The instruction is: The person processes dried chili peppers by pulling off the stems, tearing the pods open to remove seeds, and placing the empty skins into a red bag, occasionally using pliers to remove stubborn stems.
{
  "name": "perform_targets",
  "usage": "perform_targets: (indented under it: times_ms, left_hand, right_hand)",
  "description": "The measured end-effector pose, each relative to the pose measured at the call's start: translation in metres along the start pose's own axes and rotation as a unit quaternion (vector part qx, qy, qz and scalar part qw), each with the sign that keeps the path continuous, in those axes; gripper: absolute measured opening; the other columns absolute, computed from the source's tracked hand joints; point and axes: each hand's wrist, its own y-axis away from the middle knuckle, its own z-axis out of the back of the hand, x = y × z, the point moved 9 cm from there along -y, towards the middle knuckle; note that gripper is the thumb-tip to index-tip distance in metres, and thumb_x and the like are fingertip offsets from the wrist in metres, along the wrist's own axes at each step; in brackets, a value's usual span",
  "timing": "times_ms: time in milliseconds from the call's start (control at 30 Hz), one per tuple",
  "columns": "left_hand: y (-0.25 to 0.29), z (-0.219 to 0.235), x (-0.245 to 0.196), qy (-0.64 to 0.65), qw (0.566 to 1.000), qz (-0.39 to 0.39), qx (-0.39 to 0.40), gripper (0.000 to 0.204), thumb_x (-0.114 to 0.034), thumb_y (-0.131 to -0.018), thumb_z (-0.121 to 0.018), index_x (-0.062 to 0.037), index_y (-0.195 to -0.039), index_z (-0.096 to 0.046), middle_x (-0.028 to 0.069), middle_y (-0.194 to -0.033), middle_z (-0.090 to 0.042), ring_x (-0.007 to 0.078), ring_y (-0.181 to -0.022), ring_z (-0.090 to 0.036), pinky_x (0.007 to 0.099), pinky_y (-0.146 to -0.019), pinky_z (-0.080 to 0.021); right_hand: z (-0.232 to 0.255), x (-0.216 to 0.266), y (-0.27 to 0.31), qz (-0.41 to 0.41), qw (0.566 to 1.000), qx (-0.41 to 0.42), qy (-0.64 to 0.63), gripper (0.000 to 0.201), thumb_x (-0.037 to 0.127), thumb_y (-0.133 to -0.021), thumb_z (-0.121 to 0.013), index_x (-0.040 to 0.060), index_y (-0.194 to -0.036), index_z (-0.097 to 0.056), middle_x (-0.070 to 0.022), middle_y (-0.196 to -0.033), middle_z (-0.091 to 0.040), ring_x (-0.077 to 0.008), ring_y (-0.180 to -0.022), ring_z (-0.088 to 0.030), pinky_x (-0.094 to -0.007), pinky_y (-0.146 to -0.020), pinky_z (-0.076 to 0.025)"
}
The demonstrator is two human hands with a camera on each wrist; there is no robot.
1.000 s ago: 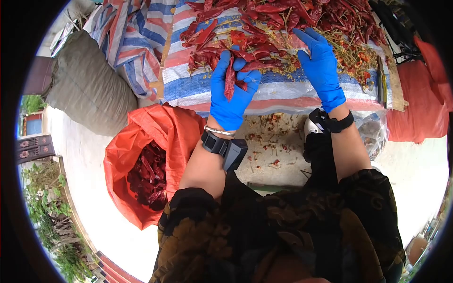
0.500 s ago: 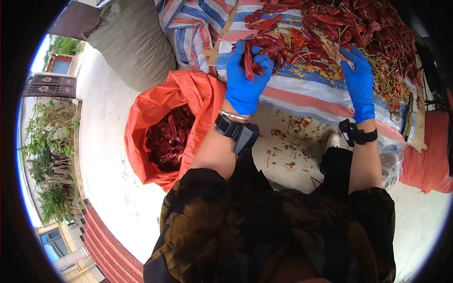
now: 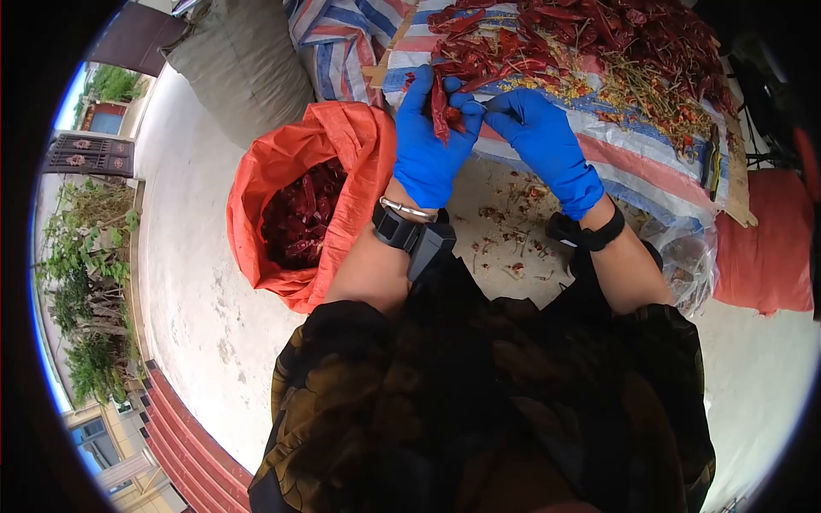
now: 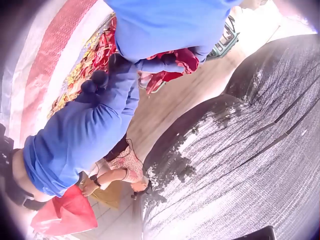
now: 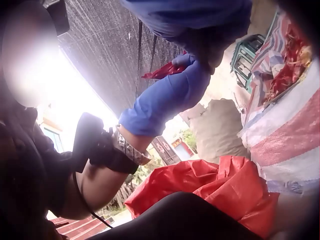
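In the head view my blue-gloved left hand (image 3: pixel 434 162) grips several dried red chilies (image 3: pixel 440 113), one long pod hanging across the palm. My right hand (image 3: pixel 552 154), gloved too, meets the left fingertips and pinches a thin pale stem (image 3: pixel 480 105) there. Seen from the left wrist, red chili (image 4: pixel 175 70) shows under the left fingers, while the right fingertips are partly hidden. The right wrist view has a pod (image 5: pixel 161 73) poking out beyond the left hand (image 5: pixel 167 97). Just past both hands lies a heap of dried chilies (image 3: pixel 590 38) on a striped sheet (image 3: pixel 599 158).
An open red sack (image 3: pixel 368 141) holding chilies stands left of my left forearm, with a full grey sack (image 3: pixel 244 68) behind it. Stems litter the floor (image 3: pixel 487 192) below the sheet. At right are a clear plastic bag (image 3: pixel 688 261) and another red sack (image 3: pixel 765 244). The left wrist view includes another person (image 4: pixel 125 167).
My right hand has moved left from over the chili heap to the left fingertips, its fingers closing there. The left hand keeps its chilies. The head view has turned and shifted.
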Motion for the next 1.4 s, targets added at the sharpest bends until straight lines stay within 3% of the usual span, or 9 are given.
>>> perform_targets:
  times_ms: [67,233,433,600,667,800,900,1100,1400]
  left_hand:
    - [0.009,-0.003,0.005,0.004,1.0,0.003,0.016,0.018,-0.023,-0.082,-0.06,-0.0073,-0.087,-0.054,0.005,-0.073,-0.056,0.0161,-0.062,-0.049,0.0318,-0.06,-0.043]
    - [0.025,-0.003,-0.007,0.054,0.998,-0.003,0.023,0.019,-0.021,-0.083,-0.059,-0.0039,-0.089,-0.053,0.0078,-0.075,-0.057,0.017,-0.063,-0.05,0.0319,-0.061,-0.043]
    - [0.046,0.008,-0.043,0.094,0.995,-0.021,0.04,0.023,-0.022,-0.083,-0.059,-0.001,-0.09,-0.052,0.0079,-0.074,-0.056,0.0169,-0.064,-0.05,0.0325,-0.064,-0.045]
    - [0.068,-0.015,-0.036,0.094,0.994,-0.011,0.057,0.023,-0.02,-0.082,-0.06,-0.0011,-0.09,-0.051,0.0079,-0.075,-0.055,0.0164,-0.065,-0.05,0.0319,-0.064,-0.044]
    - [0.074,-0.024,-0.025,0.093,0.994,0.007,0.061,0.022,-0.02,-0.082,-0.06,-0.0015,-0.09,-0.051,0.0079,-0.075,-0.056,0.0165,-0.065,-0.05,0.0317,-0.064,-0.044]
    - [0.086,-0.038,-0.004,0.085,0.993,0.033,0.071,0.02,-0.021,-0.083,-0.059,-0.0027,-0.09,-0.052,0.0082,-0.076,-0.056,0.017,-0.064,-0.05,0.0315,-0.064,-0.045]
    - [0.095,-0.049,0.008,0.062,0.993,0.05,0.082,0.019,-0.021,-0.084,-0.058,-0.0038,-0.09,-0.052,0.0081,-0.076,-0.057,0.0174,-0.064,-0.051,0.0316,-0.064,-0.045]
    - [0.11,-0.07,0.02,0.037,0.99,0.068,0.115,0.018,-0.021,-0.084,-0.058,-0.0059,-0.092,-0.053,0.008,-0.076,-0.057,0.0176,-0.064,-0.052,0.032,-0.063,-0.045]
    - [0.107,-0.051,-0.026,0.094,0.99,0.045,0.098,0.021,-0.022,-0.082,-0.06,-0.002,-0.086,-0.054,0.0078,-0.075,-0.055,0.0182,-0.064,-0.051,0.0316,-0.062,-0.044]
  right_hand:
    - [0.006,0.011,0.01,0.063,0.997,-0.028,0.038,0.013,0.015,-0.077,-0.059,0.008,-0.088,-0.062,-0.0089,-0.079,-0.058,-0.0219,-0.07,-0.057,-0.0289,-0.066,-0.045]
    - [0.028,-0.003,0.027,-0.058,0.979,0.001,-0.193,0.014,0.011,-0.083,-0.052,0.0019,-0.086,-0.062,-0.0062,-0.084,-0.064,-0.0142,-0.075,-0.056,-0.0278,-0.07,-0.045]
    - [0.095,-0.011,0.035,-0.084,0.987,-0.064,-0.119,0.017,0.013,-0.083,-0.052,0.0005,-0.087,-0.063,-0.0047,-0.087,-0.065,-0.0105,-0.077,-0.055,-0.0245,-0.072,-0.042]
    - [0.06,0.04,0.038,-0.1,0.993,0.021,-0.063,0.021,0.018,-0.084,-0.052,0.0023,-0.092,-0.064,-0.0046,-0.09,-0.064,-0.0092,-0.077,-0.054,-0.0222,-0.07,-0.041]
    - [0.031,0.061,0.039,-0.051,0.986,0.088,-0.131,0.021,0.019,-0.083,-0.055,0.0023,-0.094,-0.063,-0.0045,-0.092,-0.063,-0.0092,-0.077,-0.054,-0.0228,-0.071,-0.042]
    - [0.017,0.086,0.037,-0.01,0.984,0.072,-0.161,0.023,0.019,-0.081,-0.059,0.0018,-0.095,-0.063,-0.0041,-0.091,-0.063,-0.0098,-0.078,-0.054,-0.0239,-0.071,-0.042]
    - [0.016,0.099,0.047,-0.089,0.981,0.074,-0.154,0.026,0.018,-0.077,-0.064,0.0,-0.095,-0.062,-0.0061,-0.088,-0.062,-0.0107,-0.08,-0.055,-0.0239,-0.072,-0.042]
    - [0.029,0.102,0.053,-0.08,0.978,0.009,-0.191,0.019,0.015,-0.075,-0.062,0.0009,-0.089,-0.063,-0.0028,-0.078,-0.061,-0.0089,-0.07,-0.053,-0.022,-0.063,-0.041]
    - [0.077,0.098,0.059,-0.063,0.984,-0.041,-0.163,0.018,0.014,-0.078,-0.054,0.0035,-0.086,-0.067,0.003,-0.068,-0.054,-0.0037,-0.056,-0.037,-0.0178,-0.051,-0.029]
